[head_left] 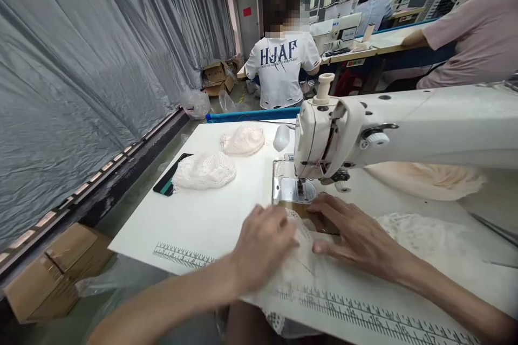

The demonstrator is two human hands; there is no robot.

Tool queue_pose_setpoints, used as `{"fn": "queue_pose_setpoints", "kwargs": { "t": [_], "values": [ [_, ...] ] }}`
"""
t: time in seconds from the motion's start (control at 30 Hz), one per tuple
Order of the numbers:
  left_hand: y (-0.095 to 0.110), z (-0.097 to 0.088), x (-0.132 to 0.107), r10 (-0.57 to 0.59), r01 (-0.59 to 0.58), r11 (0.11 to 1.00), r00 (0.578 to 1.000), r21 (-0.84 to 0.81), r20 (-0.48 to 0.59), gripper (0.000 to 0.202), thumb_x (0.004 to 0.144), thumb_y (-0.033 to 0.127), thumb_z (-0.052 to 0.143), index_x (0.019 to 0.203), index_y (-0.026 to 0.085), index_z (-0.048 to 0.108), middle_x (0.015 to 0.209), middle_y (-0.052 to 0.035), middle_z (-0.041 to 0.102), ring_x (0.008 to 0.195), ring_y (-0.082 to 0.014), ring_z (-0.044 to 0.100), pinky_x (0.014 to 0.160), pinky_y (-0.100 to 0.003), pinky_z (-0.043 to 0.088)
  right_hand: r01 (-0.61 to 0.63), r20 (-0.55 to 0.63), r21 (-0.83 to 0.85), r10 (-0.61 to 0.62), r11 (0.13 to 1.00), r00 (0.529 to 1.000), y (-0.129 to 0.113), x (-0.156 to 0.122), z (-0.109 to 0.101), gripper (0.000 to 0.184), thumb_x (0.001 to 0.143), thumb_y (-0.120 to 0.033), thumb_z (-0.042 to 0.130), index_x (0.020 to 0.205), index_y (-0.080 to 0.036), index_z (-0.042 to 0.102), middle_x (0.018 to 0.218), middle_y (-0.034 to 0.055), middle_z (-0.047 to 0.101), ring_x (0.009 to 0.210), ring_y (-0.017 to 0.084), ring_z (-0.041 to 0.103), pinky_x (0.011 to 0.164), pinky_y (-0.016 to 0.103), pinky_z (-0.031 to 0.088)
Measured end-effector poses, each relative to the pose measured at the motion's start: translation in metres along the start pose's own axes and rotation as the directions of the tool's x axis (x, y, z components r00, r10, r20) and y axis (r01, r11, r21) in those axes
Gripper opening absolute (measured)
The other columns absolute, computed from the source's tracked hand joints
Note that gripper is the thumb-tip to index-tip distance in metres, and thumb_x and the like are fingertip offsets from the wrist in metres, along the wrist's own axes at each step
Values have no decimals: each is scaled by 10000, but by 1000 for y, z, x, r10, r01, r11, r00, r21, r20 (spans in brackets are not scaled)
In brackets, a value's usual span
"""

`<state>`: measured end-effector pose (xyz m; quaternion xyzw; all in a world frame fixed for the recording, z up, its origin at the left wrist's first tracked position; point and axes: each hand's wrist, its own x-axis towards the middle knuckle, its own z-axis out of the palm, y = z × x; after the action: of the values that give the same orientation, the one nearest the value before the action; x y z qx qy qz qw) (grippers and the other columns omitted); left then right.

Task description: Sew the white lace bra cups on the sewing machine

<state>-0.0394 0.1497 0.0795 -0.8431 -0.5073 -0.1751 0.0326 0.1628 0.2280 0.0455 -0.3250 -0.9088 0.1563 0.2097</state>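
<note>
Just in front of the needle of a white sewing machine (324, 135), a piece of white lace fabric (297, 261) lies on the table and hangs over its front edge. My left hand (265, 242) is closed on the fabric's left side, a little blurred, with its fingertips partly hidden. My right hand (348, 232) rests at the fabric's right, fingers stretched out and apart, near the metal needle plate (293, 191). Between the hands the lace edge points toward the presser foot (301, 187).
White lace pieces (204, 171) and a pale pink piece (243, 140) lie on the left tabletop. Beige fabric (429, 178) and more lace (421, 237) are at right, with scissors (496, 229). A cardboard box (56, 275) stands below left. Other people sit at machines ahead.
</note>
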Motion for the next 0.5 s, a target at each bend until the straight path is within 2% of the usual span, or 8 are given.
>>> {"fn": "queue_pose_setpoints", "kwargs": {
  "t": [0.03,0.1,0.17,0.23,0.27,0.37,0.43,0.5],
  "values": [
    [-10,1,11,-69,72,996,995,-45,66,174,853,277,581,978,156,596,967,-70,604,859,-203,563,706,-334,434,3,7,5,-3,1000,1000,-5,-1,1,592,776,-700,480,1101,-207,522,1109,126,559,889,263,583,705,409,487],
    [-27,4,30,-148,184,973,960,-137,237,482,695,430,728,1058,146,586,1013,-93,584,925,-250,543,744,-368,439,4,14,-9,-4,1000,1000,-14,-1,4,594,754,-689,520,1110,-214,507,1143,131,539,951,284,562,731,442,484],
    [-36,6,41,-152,254,931,923,-264,353,371,698,415,721,953,163,625,919,-56,591,917,-241,539,764,-356,423,-30,-25,-32,29,999,999,-22,0,9,500,782,-618,536,1064,-206,517,1129,133,540,944,284,551,735,464,476],
    [-38,3,40,-144,310,853,913,-419,381,190,768,352,652,792,164,629,819,-24,581,854,-203,543,727,-307,406,-75,-57,0,75,997,996,-29,1,12,315,853,-494,488,934,-195,543,1054,123,563,888,259,548,720,446,470],
    [-38,-1,36,-145,335,801,912,-496,382,181,790,332,621,735,159,615,781,-15,571,806,-182,540,691,-282,395,-89,-48,51,92,995,995,-33,2,12,264,881,-437,453,867,-193,550,1002,113,576,857,244,545,708,421,466],
    [-38,-17,15,-133,452,591,872,-668,471,226,770,353,632,704,142,592,689,5,538,652,-128,501,581,-240,348,-126,150,293,85,948,985,-42,5,2,313,916,-408,399,778,-190,576,802,56,588,717,190,526,619,322,433],
    [-37,-28,0,-99,549,435,817,-714,568,273,729,388,677,745,127,602,651,13,529,611,-113,487,560,-233,342,-160,313,441,16,883,950,-47,7,-9,349,908,-456,421,778,-182,593,723,19,571,657,160,501,589,285,402],
    [-33,-36,-10,-95,609,295,786,-736,611,342,671,409,732,804,114,619,671,7,551,624,-110,504,580,-234,366,-178,412,543,-76,820,908,-52,10,-20,371,889,-495,454,784,-169,598,717,2,562,658,143,494,600,269,391]
  ]
}}
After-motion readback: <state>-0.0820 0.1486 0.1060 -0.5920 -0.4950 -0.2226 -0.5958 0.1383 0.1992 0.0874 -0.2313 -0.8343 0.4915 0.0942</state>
